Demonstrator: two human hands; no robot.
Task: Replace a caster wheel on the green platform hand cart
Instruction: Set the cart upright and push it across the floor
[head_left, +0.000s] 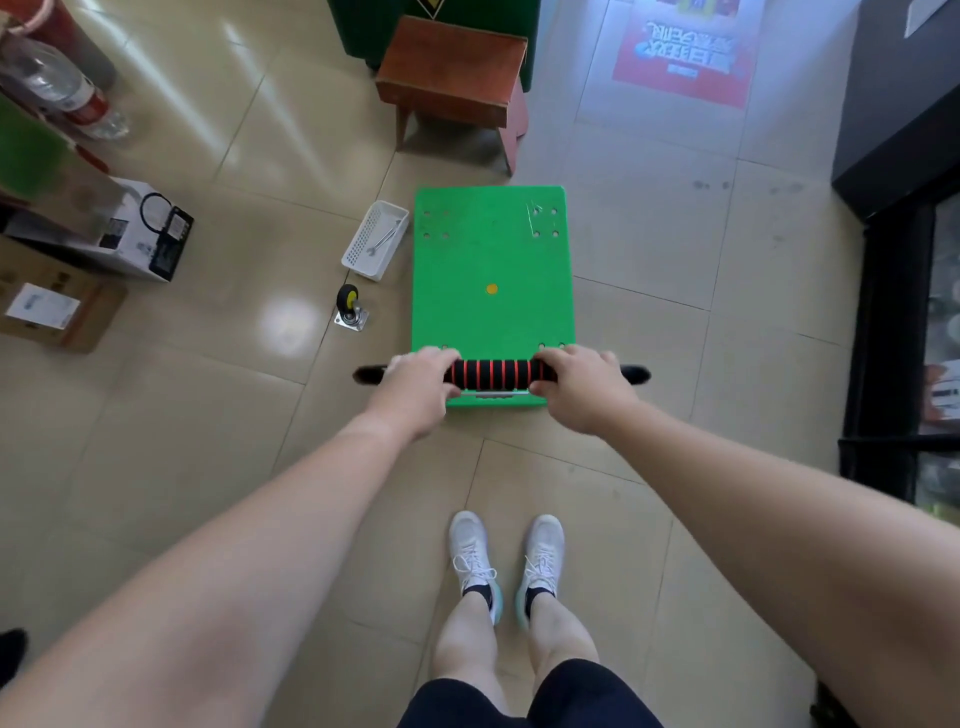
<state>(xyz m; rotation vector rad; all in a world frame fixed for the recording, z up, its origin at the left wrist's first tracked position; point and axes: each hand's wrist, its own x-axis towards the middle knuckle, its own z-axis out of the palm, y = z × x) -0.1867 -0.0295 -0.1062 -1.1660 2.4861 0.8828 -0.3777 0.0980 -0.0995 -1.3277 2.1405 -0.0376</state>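
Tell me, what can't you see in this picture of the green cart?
Head view:
- Wheels under the green platform cart: hidden by its own deck, so their state cannot be told.
- Handle: partly covered by the left hand and the right hand, which grip it.
- White basket: one wrench shows; any bolts are too small to tell.
- Loose caster wheel: old or new, cannot tell.

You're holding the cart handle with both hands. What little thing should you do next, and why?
Probably tip the green cart up by its handle so the underside shows. The left hand and right hand both grip it, the deck faces up and hides the wheels, and a loose caster and a wrench in the white basket wait beside it.
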